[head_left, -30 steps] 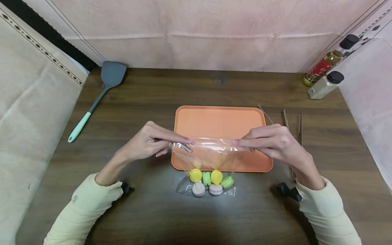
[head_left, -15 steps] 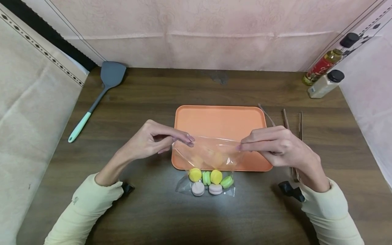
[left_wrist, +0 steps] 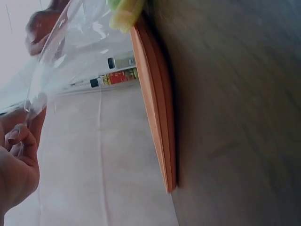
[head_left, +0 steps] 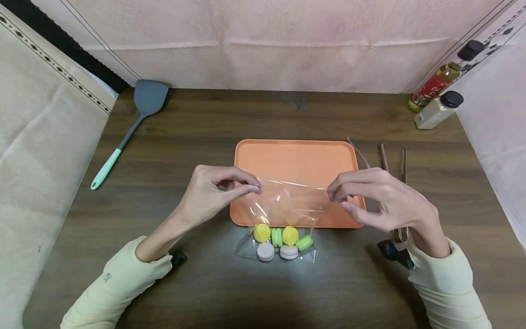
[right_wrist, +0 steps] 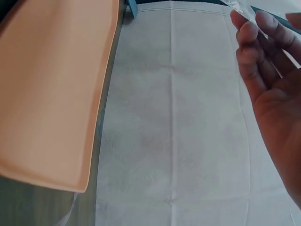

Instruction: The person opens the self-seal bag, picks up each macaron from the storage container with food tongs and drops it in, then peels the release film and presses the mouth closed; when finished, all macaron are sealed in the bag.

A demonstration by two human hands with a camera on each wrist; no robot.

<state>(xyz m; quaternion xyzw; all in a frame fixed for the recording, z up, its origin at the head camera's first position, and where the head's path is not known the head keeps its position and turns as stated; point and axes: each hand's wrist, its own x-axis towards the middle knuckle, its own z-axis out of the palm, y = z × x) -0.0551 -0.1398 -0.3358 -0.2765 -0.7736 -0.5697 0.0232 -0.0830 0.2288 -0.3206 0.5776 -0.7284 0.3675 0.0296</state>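
A clear plastic bag lies with its lower end on the table and its mouth raised. Several macarons, yellow, green and pale lilac, sit in its bottom. My left hand pinches the mouth's left corner between thumb and fingers. At the right corner, my right hand has the film between its bent fingers, while its thumb stands apart. The right wrist view catches only a scrap of film at that hand's fingertips. Behind the bag is an orange tray.
Metal tongs lie right of the tray, partly hidden by my right hand. A thin metal utensil leans at the tray's right edge. Back right are an oil bottle and a black-capped jar. A spatula lies at left.
My right hand has shifted slightly right, its thumb now spread from the fingers. My left thumb and fingertips have come together on the bag's corner. The macarons have stayed in place.
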